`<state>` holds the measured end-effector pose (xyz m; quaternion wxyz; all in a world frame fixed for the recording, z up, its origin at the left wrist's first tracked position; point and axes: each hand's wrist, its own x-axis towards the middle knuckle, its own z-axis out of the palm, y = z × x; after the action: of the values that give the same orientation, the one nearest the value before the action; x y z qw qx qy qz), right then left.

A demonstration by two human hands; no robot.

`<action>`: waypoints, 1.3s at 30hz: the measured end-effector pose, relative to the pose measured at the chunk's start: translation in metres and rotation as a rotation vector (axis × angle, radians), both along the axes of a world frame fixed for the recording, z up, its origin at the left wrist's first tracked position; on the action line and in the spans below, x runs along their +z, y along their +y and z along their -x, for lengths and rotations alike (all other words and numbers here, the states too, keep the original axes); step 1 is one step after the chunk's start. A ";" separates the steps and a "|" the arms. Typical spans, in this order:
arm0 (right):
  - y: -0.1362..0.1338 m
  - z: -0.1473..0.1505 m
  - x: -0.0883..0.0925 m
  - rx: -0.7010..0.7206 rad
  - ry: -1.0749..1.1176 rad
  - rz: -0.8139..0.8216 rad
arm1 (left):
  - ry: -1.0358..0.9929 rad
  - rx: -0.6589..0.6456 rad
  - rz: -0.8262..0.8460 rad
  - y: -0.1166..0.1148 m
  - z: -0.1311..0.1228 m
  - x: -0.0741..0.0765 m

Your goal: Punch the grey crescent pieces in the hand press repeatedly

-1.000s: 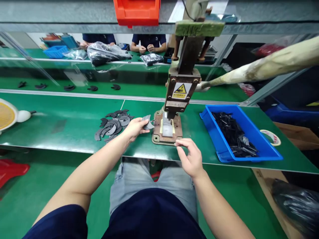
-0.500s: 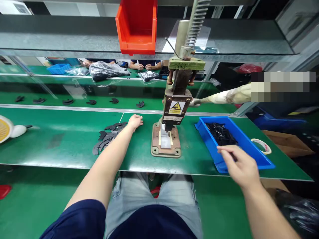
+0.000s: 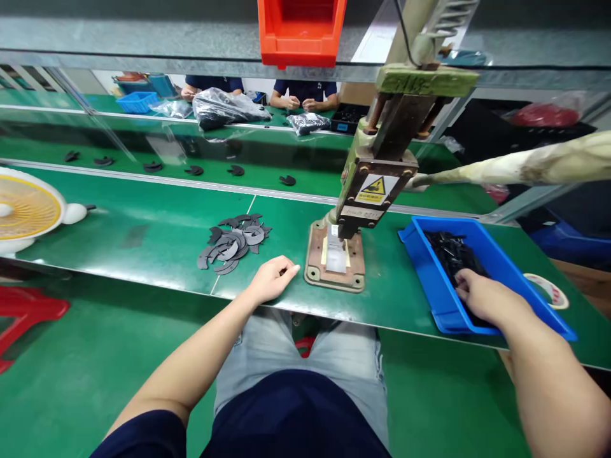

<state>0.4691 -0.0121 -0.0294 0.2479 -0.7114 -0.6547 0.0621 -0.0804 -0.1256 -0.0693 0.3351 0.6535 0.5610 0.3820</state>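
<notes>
My left hand [image 3: 275,279] rests near the front edge of the green table, its fingers curled closed; whatever it may hold is hidden. To its upper left lies a loose pile of dark grey curved flat pieces [image 3: 233,240]. A manual press [image 3: 375,184] with a yellow warning label stands to the right of that hand, a pale metal block [image 3: 337,257] on its base. My right hand [image 3: 482,294] reaches into a blue bin [image 3: 432,286], fingers bent down among small black parts [image 3: 451,251]. Its fingertips are partly hidden there.
A tape roll [image 3: 547,291] lies right of the bin. Behind the table, several dark curved parts [image 3: 193,170] sit spaced along a green strip. A fan [image 3: 28,210] stands at left. An orange bin [image 3: 303,35] hangs overhead. Two people work across the bench.
My left hand has come back from beside the grey pile toward the table's front edge. My right hand has gone from above the bin's near side down into the black parts. The view has shifted.
</notes>
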 end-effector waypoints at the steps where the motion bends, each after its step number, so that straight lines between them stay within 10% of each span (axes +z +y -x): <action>1: -0.001 0.001 0.005 -0.012 0.002 0.023 | -0.003 0.012 0.004 0.000 -0.001 -0.001; 9: -0.060 0.052 0.049 -0.078 0.167 -0.280 | -0.073 0.109 -0.032 0.000 -0.004 -0.003; 14: -0.106 0.161 0.026 0.316 0.353 -0.247 | -0.086 0.140 -0.156 -0.009 -0.030 0.017; 20: -0.132 0.247 0.004 0.695 0.329 -0.201 | -0.121 -0.137 -0.179 -0.033 -0.058 0.043; 39: -0.127 0.250 0.002 0.834 0.142 -0.348 | -0.006 -0.208 -0.517 -0.035 -0.052 0.025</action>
<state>0.2190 -0.1395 -0.0278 0.3619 -0.3287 -0.8673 0.0943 -0.0283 -0.1605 -0.0442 0.1963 0.7703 0.3735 0.4781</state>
